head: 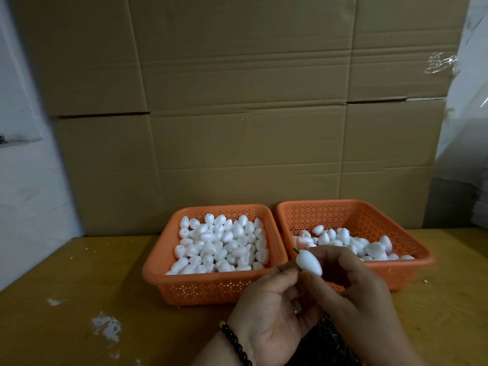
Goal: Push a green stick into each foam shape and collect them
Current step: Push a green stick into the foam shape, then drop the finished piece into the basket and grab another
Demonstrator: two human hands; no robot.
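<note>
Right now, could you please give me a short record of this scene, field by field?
Left basket: orange, nearly full of white foam shapes
Right basket: orange, partly filled with foam shapes
Held foam shape: pinched by right hand; green stick tip shows at its upper end
Left hand: fingertips at the shape's lower left; beaded bracelet on wrist
Surface: yellowish table
Backdrop: cardboard boxes

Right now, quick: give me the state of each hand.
Left hand: fingers curled, fingertips beside the foam shape; what it holds cannot be told.
Right hand: pinching the foam shape, a green stick poking from its top.
</note>
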